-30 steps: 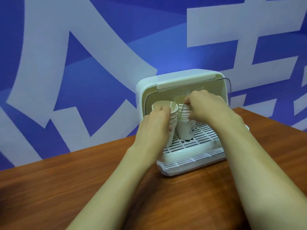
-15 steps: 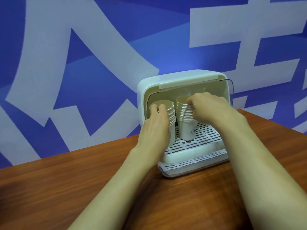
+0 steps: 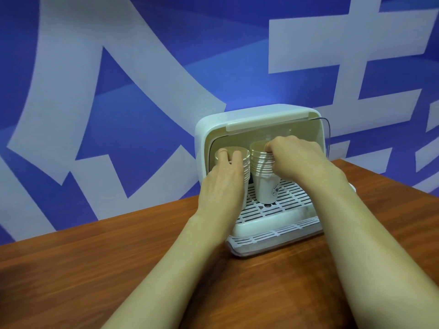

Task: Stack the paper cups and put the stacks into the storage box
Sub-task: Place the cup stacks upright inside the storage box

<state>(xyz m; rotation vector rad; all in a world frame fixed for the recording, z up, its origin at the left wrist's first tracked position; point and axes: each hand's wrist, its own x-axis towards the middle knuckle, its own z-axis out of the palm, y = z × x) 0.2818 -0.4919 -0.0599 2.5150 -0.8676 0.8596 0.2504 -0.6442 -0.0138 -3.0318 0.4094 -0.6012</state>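
So both piles of paper cups are already inside the storage box (image 3: 249,117), standing upright side by side on its slatted tray (image 3: 285,203). The left stack (image 3: 247,167) sits right up against the box's left wall, and the right stack (image 3: 263,186) is just beside it, toward the middle. The left hand (image 3: 223,184) is wrapped round the left stack from the near side, with two fingertips hooked over the top rim. The right hand (image 3: 297,160) has its fingers curled in, pinching the upper rims of the right stack. The box is open at the front and sits at the far side of a brown wooden table (image 3: 118,257), in front of a blue and white wall (image 3: 118,91).
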